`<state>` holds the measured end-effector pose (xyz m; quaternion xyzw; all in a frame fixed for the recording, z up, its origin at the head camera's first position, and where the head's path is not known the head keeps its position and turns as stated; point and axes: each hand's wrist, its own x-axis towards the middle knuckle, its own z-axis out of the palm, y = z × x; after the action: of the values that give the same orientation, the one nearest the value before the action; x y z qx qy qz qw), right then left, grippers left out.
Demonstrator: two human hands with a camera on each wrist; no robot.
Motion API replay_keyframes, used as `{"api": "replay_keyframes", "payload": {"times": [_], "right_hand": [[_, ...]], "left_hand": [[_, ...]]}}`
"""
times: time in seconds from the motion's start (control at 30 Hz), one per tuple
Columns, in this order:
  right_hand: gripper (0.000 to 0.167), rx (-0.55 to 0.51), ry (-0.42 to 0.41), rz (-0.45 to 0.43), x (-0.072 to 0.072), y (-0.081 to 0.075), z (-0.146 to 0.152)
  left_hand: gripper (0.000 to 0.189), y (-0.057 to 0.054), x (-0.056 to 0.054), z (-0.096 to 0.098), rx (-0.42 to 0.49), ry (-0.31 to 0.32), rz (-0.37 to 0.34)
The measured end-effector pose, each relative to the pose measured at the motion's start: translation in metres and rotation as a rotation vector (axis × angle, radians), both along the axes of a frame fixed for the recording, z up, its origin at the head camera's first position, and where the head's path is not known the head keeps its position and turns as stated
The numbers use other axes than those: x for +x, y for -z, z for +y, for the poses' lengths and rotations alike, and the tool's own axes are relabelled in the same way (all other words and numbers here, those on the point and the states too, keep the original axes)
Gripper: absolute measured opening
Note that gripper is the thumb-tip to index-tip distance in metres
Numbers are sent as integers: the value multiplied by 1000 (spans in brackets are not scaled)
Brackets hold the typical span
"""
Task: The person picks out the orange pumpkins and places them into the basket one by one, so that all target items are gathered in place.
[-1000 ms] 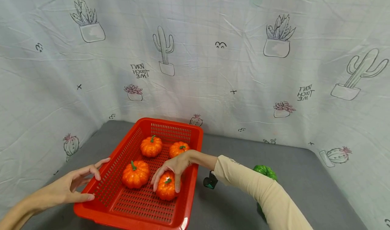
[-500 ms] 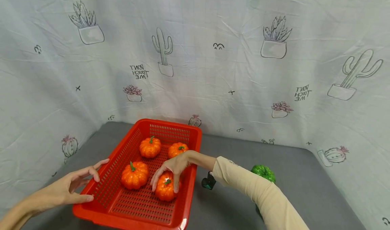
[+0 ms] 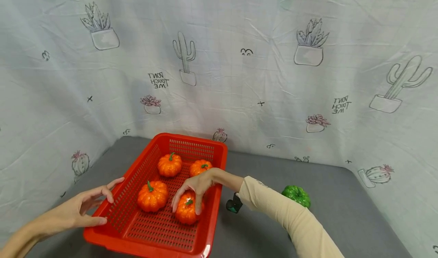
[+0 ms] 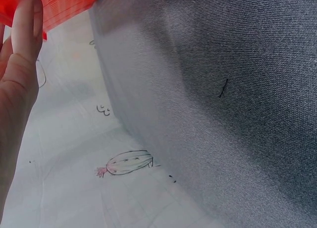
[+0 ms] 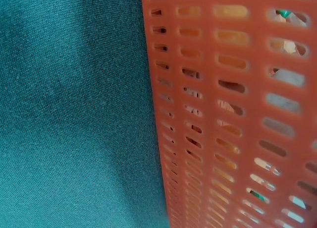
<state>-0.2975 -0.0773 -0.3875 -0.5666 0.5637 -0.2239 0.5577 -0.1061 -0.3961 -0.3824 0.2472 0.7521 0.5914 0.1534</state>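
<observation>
A red perforated plastic basket (image 3: 137, 235) stands on the grey table, with several small orange pumpkins inside. My right hand (image 3: 196, 185) reaches over its right side and grips the nearest right pumpkin (image 3: 186, 214) from above, fingers on the left, thumb on the right. That pumpkin sits at the basket floor. At the basket's left rim, the fingertips and thumb of my left hand (image 3: 83, 208) touch the outside, spread and loosely bent. Another pumpkin (image 3: 153, 197) lies left of my right hand. In the right wrist view the basket wall (image 5: 237, 119) hides most of that hand.
Farther back in the basket are a pumpkin (image 3: 169, 165) and another pumpkin (image 3: 200, 166), partly behind my right wrist. A green pumpkin (image 3: 297, 195) lies on the table at the right, partly behind the beige sleeve (image 3: 284, 208). A printed curtain (image 3: 239, 79) surrounds the table.
</observation>
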Motion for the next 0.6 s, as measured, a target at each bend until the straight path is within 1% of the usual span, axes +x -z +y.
{"api": "replay_keyframes", "payload": {"times": [0.13,0.37,0.47,0.6], "right_hand": [[59,4,7,9,0,0,0],[59,28,8,0,1,-1,2],[58,26,-1,-2,1,-2,2],[58,21,-13,-5,1,-3,2]], "left_hand": [[27,0,1,0,-18,-6,6],[27,-1,1,0,-54,-25,23],[27,-1,1,0,-41,-12,26],[27,-2,0,1,-20,-1,11]]}}
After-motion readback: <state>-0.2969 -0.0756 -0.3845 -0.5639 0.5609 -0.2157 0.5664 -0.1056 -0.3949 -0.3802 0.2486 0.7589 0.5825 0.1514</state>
